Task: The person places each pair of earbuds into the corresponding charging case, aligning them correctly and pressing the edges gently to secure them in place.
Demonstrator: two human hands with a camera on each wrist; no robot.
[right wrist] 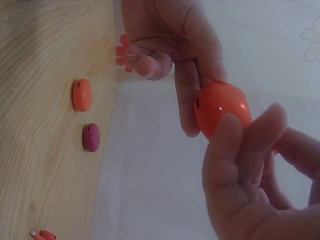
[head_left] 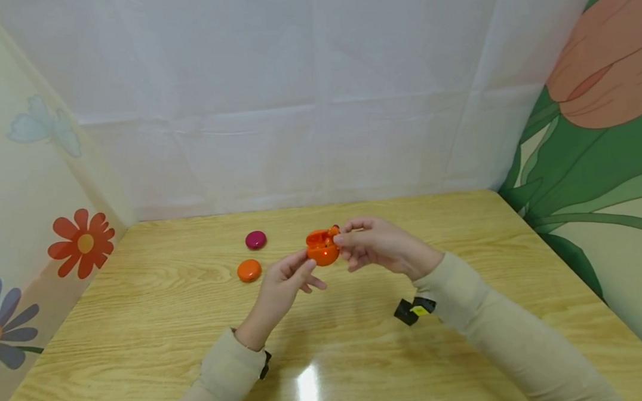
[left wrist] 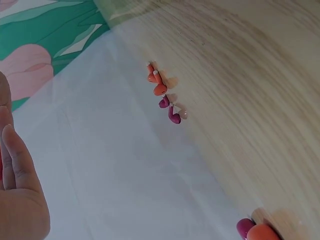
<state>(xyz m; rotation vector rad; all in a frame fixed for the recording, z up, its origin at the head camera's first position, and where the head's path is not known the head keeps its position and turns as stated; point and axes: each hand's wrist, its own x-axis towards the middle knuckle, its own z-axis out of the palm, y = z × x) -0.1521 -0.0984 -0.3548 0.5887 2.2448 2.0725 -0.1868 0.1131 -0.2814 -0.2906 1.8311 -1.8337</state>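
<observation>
An orange earbud case [head_left: 324,255] with its lid tipped back is held up over the table, gripped at its left side by my left hand [head_left: 288,278]. My right hand [head_left: 379,243] is at the case's right edge, its thumb and fingers pinching an orange earbud [head_left: 333,230], mostly hidden by the fingertips. In the right wrist view the case [right wrist: 222,106] shows its glossy rounded underside, fingertips of both hands against it. Only part of my left hand [left wrist: 22,195] shows in the left wrist view.
Two closed cases, one magenta [head_left: 256,240] and one orange [head_left: 249,270], lie on the wooden table [head_left: 170,326] to the left. Orange earbuds [left wrist: 159,89] and magenta earbuds [left wrist: 174,116] lie in a row. A white cloth [head_left: 318,135] hangs behind; printed panels flank the table.
</observation>
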